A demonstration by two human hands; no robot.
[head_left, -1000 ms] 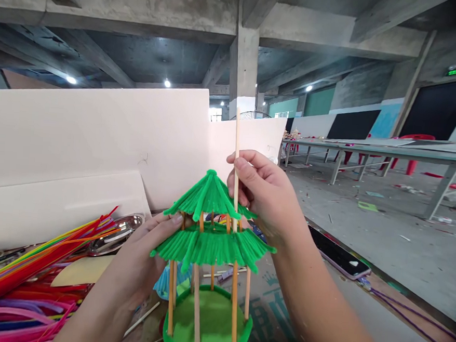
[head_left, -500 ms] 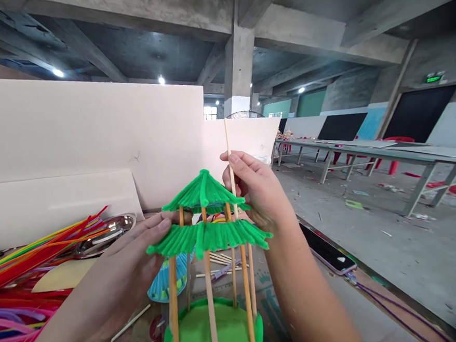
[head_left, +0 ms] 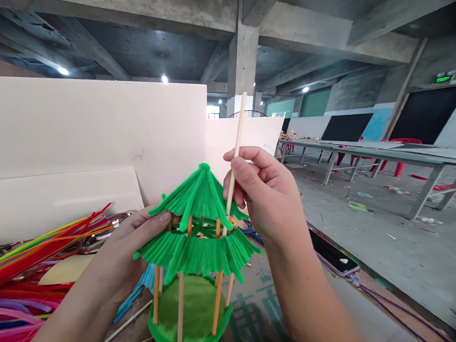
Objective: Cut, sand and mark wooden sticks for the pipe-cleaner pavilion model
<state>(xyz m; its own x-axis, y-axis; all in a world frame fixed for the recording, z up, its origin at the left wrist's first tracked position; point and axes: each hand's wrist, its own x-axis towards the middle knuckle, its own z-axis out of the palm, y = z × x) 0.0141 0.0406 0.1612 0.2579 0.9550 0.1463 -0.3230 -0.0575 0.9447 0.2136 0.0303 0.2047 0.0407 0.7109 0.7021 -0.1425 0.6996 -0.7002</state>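
Note:
A small pavilion model [head_left: 197, 252] stands before me, with two tiers of green pipe-cleaner roof on wooden stick posts and a round green base [head_left: 187, 314]. My left hand [head_left: 143, 238] grips its left side between the two roof tiers, the thumb near the upper eave; part of its fingers is hidden behind the model. Between the thumb and fingers of my right hand [head_left: 264, 186] is a pale wooden stick [head_left: 239, 135], nearly upright. Its lower end goes down by the right side of the upper roof, into the gap above the lower tier.
Bundles of coloured pipe cleaners [head_left: 42, 252] lie at the left, beside a shiny metal bowl [head_left: 102, 232]. A phone [head_left: 335, 254] with a purple cord rests on the right. White boards [head_left: 94, 130] stand behind. Under the model is printed cardboard [head_left: 264, 319].
The pavilion has tipped, so more of its roof top shows and its base sits further left. The stick in my right hand has risen and become more upright.

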